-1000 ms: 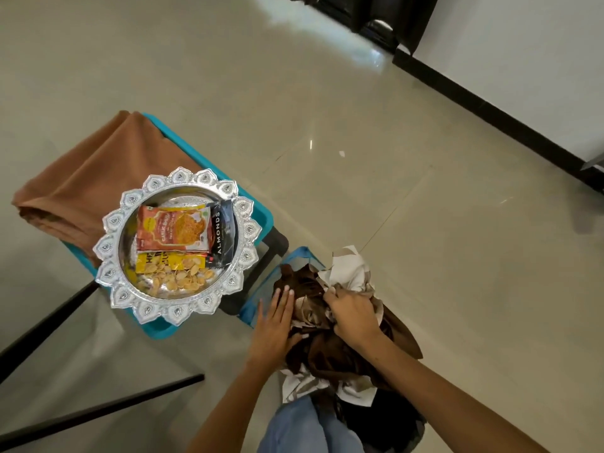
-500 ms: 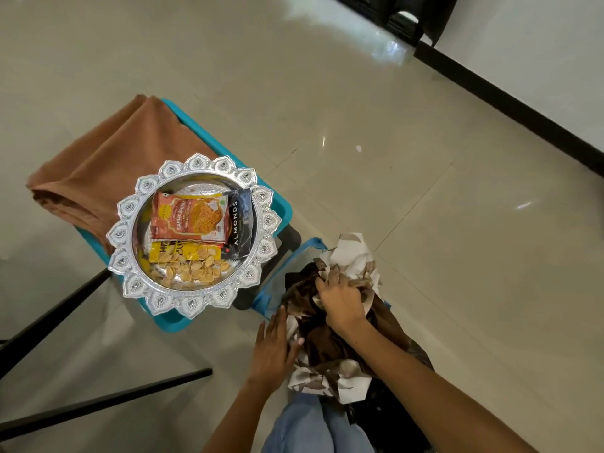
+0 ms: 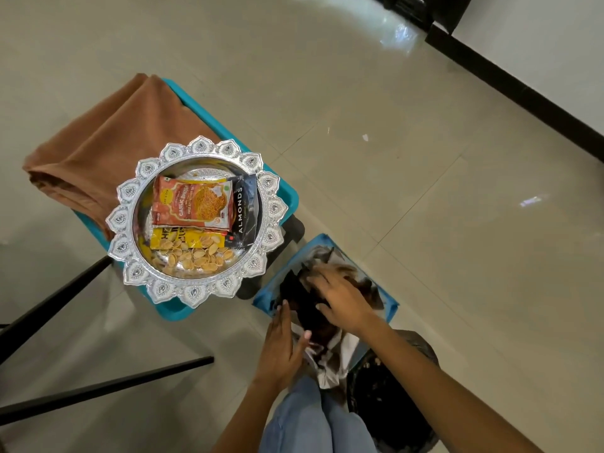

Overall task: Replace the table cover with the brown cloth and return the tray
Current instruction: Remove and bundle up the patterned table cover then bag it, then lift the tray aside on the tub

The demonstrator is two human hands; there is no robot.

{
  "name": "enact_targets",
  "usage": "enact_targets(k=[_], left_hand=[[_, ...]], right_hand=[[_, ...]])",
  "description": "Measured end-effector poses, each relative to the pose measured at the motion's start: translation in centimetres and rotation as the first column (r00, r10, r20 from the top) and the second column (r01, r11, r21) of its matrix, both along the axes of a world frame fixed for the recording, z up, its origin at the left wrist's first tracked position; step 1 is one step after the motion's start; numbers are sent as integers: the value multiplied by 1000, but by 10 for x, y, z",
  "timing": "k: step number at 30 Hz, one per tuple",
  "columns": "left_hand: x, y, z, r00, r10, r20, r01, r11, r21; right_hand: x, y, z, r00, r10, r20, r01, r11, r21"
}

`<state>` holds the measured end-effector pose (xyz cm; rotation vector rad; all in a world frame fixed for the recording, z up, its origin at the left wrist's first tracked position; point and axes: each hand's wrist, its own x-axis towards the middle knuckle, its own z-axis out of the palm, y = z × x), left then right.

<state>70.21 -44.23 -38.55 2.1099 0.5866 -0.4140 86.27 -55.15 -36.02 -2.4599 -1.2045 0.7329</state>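
Observation:
A crumpled dark brown and white patterned cloth [image 3: 336,354] lies on a small blue table [image 3: 389,308] in front of me. My right hand [image 3: 343,300] lies on top of the cloth with its fingers spread; it is blurred. My left hand [image 3: 282,344] rests with straight fingers against the cloth's left side, thumb on the white part. A folded plain brown cloth [image 3: 108,152] lies on a teal stool [image 3: 289,196] to the left. On that stool also stands an ornate silver tray [image 3: 130,191] with snack packets and loose nuts.
Black metal bars [image 3: 49,302] cross the floor at lower left. A dark bundle [image 3: 392,403] sits beside my knee in jeans [image 3: 304,420]. A black skirting board [image 3: 523,93] runs along the wall at upper right. Glossy tiled floor surrounds both stools.
The bunched patterned cloth has been pushed down flatter onto the blue table. My right hand went from gripping the bunch to lying spread over it. The camera moved closer.

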Motion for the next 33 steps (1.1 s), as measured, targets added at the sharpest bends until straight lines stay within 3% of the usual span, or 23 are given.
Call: enact_targets(k=[4, 11, 15, 19, 25, 33], left_hand=[[0, 2, -2, 997, -77, -27, 79, 993, 90], [19, 7, 10, 975, -194, -106, 212, 955, 208], [31, 2, 57, 985, -170, 36, 158, 962, 221], [37, -5, 148, 972, -160, 170, 121, 968, 222], [39, 1, 269, 905, -87, 416, -45, 954, 297], [11, 17, 329, 858, 24, 514, -215, 924, 316]], right_hand=[[-21, -26, 4, 967, -146, 209, 115, 981, 154], [-34, -39, 13, 932, -296, 211, 271, 953, 138], [-38, -34, 52, 891, -428, 154, 411, 902, 132], [-49, -34, 124, 822, -565, 71, 552, 821, 143], [-54, -20, 227, 785, -619, 24, 578, 747, 328], [-65, -2, 295, 828, -559, -49, 516, 724, 458]])
